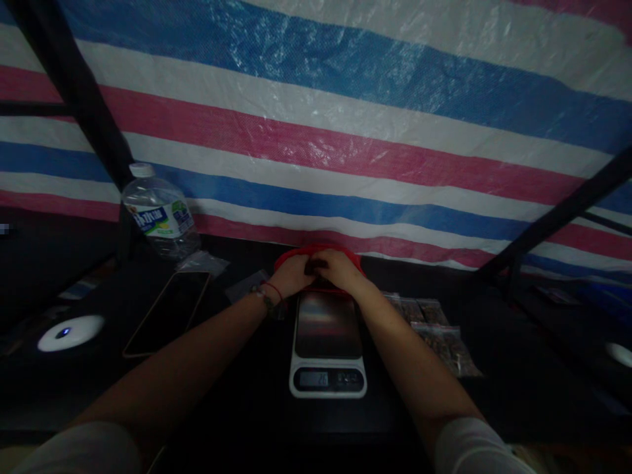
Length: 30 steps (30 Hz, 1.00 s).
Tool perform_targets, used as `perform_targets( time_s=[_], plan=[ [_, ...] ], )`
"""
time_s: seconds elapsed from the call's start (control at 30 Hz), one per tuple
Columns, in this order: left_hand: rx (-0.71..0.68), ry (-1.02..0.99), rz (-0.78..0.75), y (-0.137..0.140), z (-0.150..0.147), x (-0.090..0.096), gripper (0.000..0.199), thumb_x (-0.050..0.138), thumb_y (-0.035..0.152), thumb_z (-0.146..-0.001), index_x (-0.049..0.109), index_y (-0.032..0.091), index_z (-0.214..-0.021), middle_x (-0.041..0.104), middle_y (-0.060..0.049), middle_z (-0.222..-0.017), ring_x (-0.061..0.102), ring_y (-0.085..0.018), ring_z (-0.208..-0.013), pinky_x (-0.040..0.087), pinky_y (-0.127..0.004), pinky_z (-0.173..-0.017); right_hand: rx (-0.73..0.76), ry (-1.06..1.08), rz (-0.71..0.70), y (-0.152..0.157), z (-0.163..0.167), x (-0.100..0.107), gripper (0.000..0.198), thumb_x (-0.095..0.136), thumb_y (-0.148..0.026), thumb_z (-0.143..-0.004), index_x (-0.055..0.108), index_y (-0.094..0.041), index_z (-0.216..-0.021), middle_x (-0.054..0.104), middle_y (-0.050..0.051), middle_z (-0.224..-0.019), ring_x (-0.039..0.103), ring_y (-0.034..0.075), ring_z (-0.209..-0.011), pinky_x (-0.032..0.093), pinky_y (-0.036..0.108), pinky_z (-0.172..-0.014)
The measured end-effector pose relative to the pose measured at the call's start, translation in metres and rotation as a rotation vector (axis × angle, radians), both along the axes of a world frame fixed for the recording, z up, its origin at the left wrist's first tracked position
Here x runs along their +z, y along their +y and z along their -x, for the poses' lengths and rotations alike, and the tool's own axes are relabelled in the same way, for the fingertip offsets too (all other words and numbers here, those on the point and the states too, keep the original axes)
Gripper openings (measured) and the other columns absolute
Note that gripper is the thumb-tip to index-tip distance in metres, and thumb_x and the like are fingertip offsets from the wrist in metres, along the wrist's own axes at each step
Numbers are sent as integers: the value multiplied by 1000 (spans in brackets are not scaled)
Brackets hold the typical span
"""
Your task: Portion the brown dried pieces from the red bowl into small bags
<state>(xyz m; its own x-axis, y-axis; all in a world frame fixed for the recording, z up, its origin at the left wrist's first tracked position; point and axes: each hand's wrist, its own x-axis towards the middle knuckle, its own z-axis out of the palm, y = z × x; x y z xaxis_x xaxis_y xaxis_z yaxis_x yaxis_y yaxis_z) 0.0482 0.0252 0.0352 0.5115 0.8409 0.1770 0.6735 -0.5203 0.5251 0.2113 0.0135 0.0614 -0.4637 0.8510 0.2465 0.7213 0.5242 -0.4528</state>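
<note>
Both hands reach forward over a red tray or basin behind a kitchen scale. My left hand, with a red string and a beaded bracelet at its wrist, has its fingers curled inward. Opposite it, my right hand is closed with bent fingers, almost meeting the left. Something dark shows between the fingertips, too dim to name. The scale has a dark plate and a white body, and its display looks like 26, a decimal point being unclear. Right of the scale lie several small clear bags of brownish bits.
A large clear bottle stands at the back left. Near it are a phone, a white oval device and a clear plastic bag. Striped sheeting hangs behind the black table, between dark frame bars.
</note>
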Motion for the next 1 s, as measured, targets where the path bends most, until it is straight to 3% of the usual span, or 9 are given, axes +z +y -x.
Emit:
perform_targets(
  time_s=[0.13, 0.23, 0.33, 0.43, 0.57, 0.67, 0.83, 1.0],
  plan=[
    [17, 5, 3, 2, 0, -4, 24, 64, 25, -79, 69, 13, -99, 72, -11, -101, 67, -24, -93, 50, -31, -83, 25, -8, -42, 0, 0, 1, 27, 56, 0, -80, 74, -16, -93, 72, 7, -101, 62, 18, -101, 45, 30, -95],
    [48, 14, 10, 3, 0, -5, 23, 64, 25, -78, 69, 13, -97, 72, -11, -98, 67, -23, -90, 50, -31, -80, -70, -75, -51, 1, -3, 5, 33, 49, 1, -82, 74, -17, -95, 72, 7, -105, 62, 18, -103, 44, 29, -95],
    [52, 23, 11, 3, 1, -3, 22, 63, 24, -78, 69, 14, -97, 72, -10, -98, 67, -22, -91, 49, -29, -80, -180, -268, 42, -2, -7, 9, 34, 47, -3, -84, 75, -16, -98, 73, 10, -104, 65, 21, -100, 45, 28, -90],
    [64, 18, -15, 1, 2, -1, 20, 63, 23, -78, 68, 15, -94, 72, -10, -97, 66, -22, -90, 49, -29, -79, -161, -405, 141, -7, -8, 8, 28, 53, -14, -86, 74, -15, -104, 74, 13, -105, 67, 23, -97, 46, 28, -85],
    [96, 19, -47, -1, 2, 0, 15, 61, 22, -78, 66, 15, -91, 71, -9, -96, 66, -21, -88, 48, -29, -79, -99, -404, 214, -8, -7, -1, 33, 62, -21, -82, 71, -17, -114, 72, 11, -112, 68, 22, -96, 47, 25, -80],
    [111, 24, -70, -1, 3, -4, 16, 61, 22, -78, 63, 16, -93, 70, -9, -97, 65, -22, -90, 48, -29, -78, -94, -416, 257, -4, -7, -8, 28, 59, -16, -83, 74, -17, -106, 75, 10, -105, 69, 20, -90, 47, 24, -76],
    [107, 23, -85, 3, 4, -11, 22, 61, 22, -77, 60, 15, -98, 69, -10, -98, 66, -23, -88, 47, -29, -75, -143, -468, 235, 1, -8, -12, 27, 56, -12, -82, 76, -17, -99, 76, 9, -99, 69, 18, -87, 46, 23, -74],
    [85, 37, -54, 4, 5, -9, 16, 62, 24, -78, 62, 16, -92, 70, -9, -96, 65, -22, -86, 47, -29, -74, -187, -486, 192, 4, -6, -11, 28, 56, -9, -81, 77, -18, -97, 76, 9, -100, 69, 19, -90, 47, 23, -79]
  ],
)
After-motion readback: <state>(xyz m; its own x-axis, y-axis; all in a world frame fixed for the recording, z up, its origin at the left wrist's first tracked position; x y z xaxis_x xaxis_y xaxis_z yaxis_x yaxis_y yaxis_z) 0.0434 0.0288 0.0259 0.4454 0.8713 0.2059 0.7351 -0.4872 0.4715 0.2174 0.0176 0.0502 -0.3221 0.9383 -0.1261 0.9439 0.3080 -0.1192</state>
